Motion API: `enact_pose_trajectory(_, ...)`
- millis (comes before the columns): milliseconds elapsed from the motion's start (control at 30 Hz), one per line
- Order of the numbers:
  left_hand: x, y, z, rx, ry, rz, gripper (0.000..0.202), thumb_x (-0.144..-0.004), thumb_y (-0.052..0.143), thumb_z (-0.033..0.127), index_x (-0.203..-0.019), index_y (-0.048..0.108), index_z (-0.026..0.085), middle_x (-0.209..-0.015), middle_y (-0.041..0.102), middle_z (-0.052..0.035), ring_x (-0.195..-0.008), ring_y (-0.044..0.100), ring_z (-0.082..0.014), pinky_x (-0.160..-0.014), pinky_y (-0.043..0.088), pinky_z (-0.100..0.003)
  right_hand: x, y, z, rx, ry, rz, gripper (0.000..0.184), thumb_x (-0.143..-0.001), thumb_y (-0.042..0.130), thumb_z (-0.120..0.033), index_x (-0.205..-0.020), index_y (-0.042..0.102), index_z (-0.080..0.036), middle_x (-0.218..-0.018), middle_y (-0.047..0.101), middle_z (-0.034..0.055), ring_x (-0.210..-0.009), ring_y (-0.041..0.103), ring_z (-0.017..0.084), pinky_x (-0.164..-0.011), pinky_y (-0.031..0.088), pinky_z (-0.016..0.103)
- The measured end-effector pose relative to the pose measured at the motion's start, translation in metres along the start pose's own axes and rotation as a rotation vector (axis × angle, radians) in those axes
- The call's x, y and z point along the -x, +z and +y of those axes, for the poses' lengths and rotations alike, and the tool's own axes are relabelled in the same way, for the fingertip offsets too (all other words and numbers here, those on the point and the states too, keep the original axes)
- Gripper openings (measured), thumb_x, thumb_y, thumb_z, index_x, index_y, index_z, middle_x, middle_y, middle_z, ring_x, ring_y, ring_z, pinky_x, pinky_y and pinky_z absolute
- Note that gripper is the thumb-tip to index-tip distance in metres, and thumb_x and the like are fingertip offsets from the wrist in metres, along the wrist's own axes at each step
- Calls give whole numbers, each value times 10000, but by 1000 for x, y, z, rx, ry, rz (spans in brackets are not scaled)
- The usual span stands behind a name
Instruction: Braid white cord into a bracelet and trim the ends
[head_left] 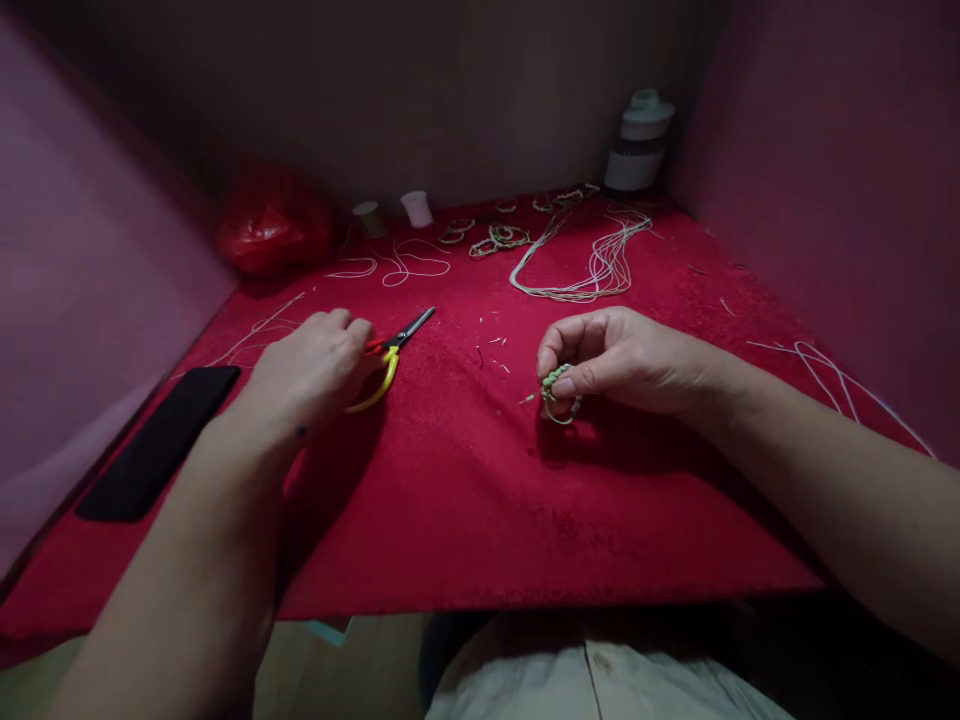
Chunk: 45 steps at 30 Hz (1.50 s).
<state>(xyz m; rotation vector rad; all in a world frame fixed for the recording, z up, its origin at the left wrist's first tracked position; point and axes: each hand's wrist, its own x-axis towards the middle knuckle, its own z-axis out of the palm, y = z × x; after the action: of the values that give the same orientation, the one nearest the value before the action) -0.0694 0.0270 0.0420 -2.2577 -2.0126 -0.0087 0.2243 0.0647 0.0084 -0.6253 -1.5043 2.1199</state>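
Observation:
My left hand [319, 365] is closed at the handles of a pair of scissors [393, 358] on the left of the red cloth. One handle loop is yellow, the other shows red, and the slim dark blades point away to the right. The fingertips are partly hidden behind the knuckles. On the right, my right hand [600, 355] pinches a small braided green and pale cord loop [556, 382] between thumb and fingers. A short green cord end sticks out to its left. Tiny thread clippings [498, 342] lie between the two hands.
A black phone [159, 445] lies at the left edge. Along the back are a red plastic bag [274, 222], a white spool [417, 208], a green spool [369, 219], several braided loops [501, 239], a cord bundle [574, 294] and a bottle [637, 145]. Loose cords [840, 380] lie right.

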Motion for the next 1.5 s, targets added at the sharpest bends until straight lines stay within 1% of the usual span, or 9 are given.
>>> enact_pose_trajectory(67, 4, -1, 20, 142, 13, 116, 179, -843, 542, 297, -893, 617, 143, -924, 625, -118, -802, 564, -196, -709, 451, -324, -1, 3, 2, -1, -25, 53, 180, -640, 763, -95, -774, 645, -121, -617, 678, 9, -562, 651, 125, -575, 536, 245)
enact_pose_trajectory(100, 7, -2, 33, 366, 61, 93, 196, -827, 580, 305, -943, 621, 152, -937, 637, -95, -793, 578, -172, -719, 465, -303, -1, 4, 3, 2, -39, 80, 182, -637, 766, -100, -772, 645, -123, -616, 676, 7, -559, 648, 123, -573, 534, 243)
enact_pose_trajectory(233, 22, -2, 82, 1309, -20, -322, 403, -811, 647, 345, -1153, 520, 174, -745, 631, -8, -539, 574, -114, -507, 483, -245, -1, 10, 7, 43, -91, 167, 167, -661, 775, -138, -775, 654, -134, -632, 682, 8, -545, 637, 111, -560, 522, 225)
enact_pose_trajectory(300, 26, 2, 97, 1572, -39, -455, 405, -799, 674, 302, -1147, 505, 182, -747, 627, -2, -528, 606, -125, -442, 476, -227, 0, 13, 8, 66, -120, 210, 154, -674, 775, -148, -773, 657, -138, -637, 684, 8, -551, 633, 105, -562, 515, 214)
enact_pose_trajectory(467, 25, 15, 108, 1957, -90, -595, 165, -794, 649, 153, -920, 544, 135, -857, 629, -22, -543, 647, -107, -390, 478, -178, 1, 22, 9, 79, -157, 307, 149, -677, 770, -137, -756, 645, -151, -621, 665, -15, -531, 615, 96, -545, 504, 208)
enact_pose_trajectory(600, 22, 21, 107, 2007, -111, -637, 67, -817, 619, 145, -841, 570, 106, -744, 610, -2, -447, 583, -66, -349, 455, -155, 0, 22, 11, 69, -145, 277, 160, -680, 780, -147, -777, 653, -150, -646, 667, -17, -545, 617, 88, -554, 501, 200)
enact_pose_trajectory(1000, 25, 19, 100, 1828, -121, -541, 154, -791, 682, 252, -774, 562, 157, -580, 561, 40, -411, 483, -55, -362, 403, -159, 1, 16, 8, 113, -8, 171, 177, -671, 772, -176, -810, 669, -135, -709, 694, 35, -640, 633, 126, -651, 493, 244)
enact_pose_trajectory(1167, 26, 17, 101, 1753, -108, -521, 120, -812, 642, 247, -765, 562, 171, -491, 533, 55, -396, 445, -59, -371, 384, -156, 2, 18, 4, 198, 14, 210, 117, -724, 734, -245, -723, 678, -142, -630, 658, 25, -594, 593, 118, -620, 464, 236)
enact_pose_trajectory(1500, 26, 15, 102, 1690, -100, -492, 124, -830, 613, 257, -772, 542, 173, -491, 570, 50, -372, 439, -53, -378, 371, -157, 0, 19, 6, 212, 5, 245, 54, -710, 699, -182, -700, 659, -146, -596, 621, 2, -550, 538, 94, -569, 428, 215)
